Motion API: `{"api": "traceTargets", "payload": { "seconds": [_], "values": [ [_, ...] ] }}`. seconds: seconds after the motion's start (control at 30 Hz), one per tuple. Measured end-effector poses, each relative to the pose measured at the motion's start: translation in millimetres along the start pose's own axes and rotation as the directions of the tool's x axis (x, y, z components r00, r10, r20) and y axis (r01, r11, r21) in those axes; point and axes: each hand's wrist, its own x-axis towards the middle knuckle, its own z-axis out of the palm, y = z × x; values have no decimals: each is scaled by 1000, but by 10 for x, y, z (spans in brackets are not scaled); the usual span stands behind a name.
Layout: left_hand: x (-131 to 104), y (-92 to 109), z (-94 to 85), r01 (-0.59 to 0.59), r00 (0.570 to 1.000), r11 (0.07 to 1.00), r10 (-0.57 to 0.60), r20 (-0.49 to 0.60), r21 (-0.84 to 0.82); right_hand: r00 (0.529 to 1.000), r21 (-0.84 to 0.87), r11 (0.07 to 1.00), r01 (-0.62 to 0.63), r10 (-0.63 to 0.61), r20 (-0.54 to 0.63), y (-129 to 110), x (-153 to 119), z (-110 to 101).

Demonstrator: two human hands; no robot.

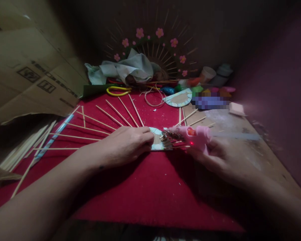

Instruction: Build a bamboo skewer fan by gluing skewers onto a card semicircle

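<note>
My right hand (215, 154) is wrapped round a pink hot glue gun (200, 134) with a small red light lit. Its nozzle points left, over a small cardboard half-disc (157, 146) with a pale blue and white rim. My left hand (132, 142) lies on that half-disc, its fingers curled together at the edge; the fingertips are partly hidden. Thin wooden sticks (117, 112) fan out from the half-disc on the left, with others at the right behind the glue gun. All this rests on a red cloth (140, 194).
A large cardboard box (37, 63) stands left, near loose sticks (22, 147). Behind are a second half-disc (178, 98), yellow cord (119, 91), crumpled white fabric (130, 67), a cup (207, 74) and a stick fan with pink flowers (159, 32). A purple wall (281, 87) borders the right.
</note>
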Motion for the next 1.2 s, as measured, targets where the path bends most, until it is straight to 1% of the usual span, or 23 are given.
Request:
{"api": "traceTargets", "payload": {
  "seconds": [0.13,0.33,0.43,0.5,0.63,0.73,0.83,0.9,0.97,1.1,1.2],
  "values": [
    [-1,7,-4,6,1000,1000,-6,5,-10,998,19,999,50,-50,-26,9,-13,23],
    [3,5,3,19,1000,1000,-19,13,-9,999,-15,1000,-20,20,33,48,-46,49],
    [10,5,-3,14,1000,1000,-14,13,-14,1000,16,1000,24,-24,5,38,-49,19],
    [14,11,-14,15,1000,1000,-15,17,1,999,-3,999,35,-35,-30,9,-49,-23],
    [18,30,-38,28,999,1000,-28,30,15,997,-73,997,-22,16,-77,-44,-65,-111],
    [19,37,-46,37,998,999,-37,40,-5,999,-54,998,-24,21,-45,-31,-75,-122],
    [18,32,-40,40,998,999,-40,47,-14,999,-13,999,37,-38,-28,3,-63,-83],
    [17,24,-31,36,998,999,-35,47,-18,997,-2,998,68,-68,-41,14,-50,-51],
    [14,17,-24,32,998,999,-32,45,-21,998,3,998,62,-62,-26,13,-41,-26],
    [7,16,-19,37,999,999,-36,38,-18,999,35,999,11,-13,32,13,-41,12],
    [0,16,-15,30,999,999,-30,31,-14,999,24,1000,-4,3,43,25,-51,48]
  ]
}}
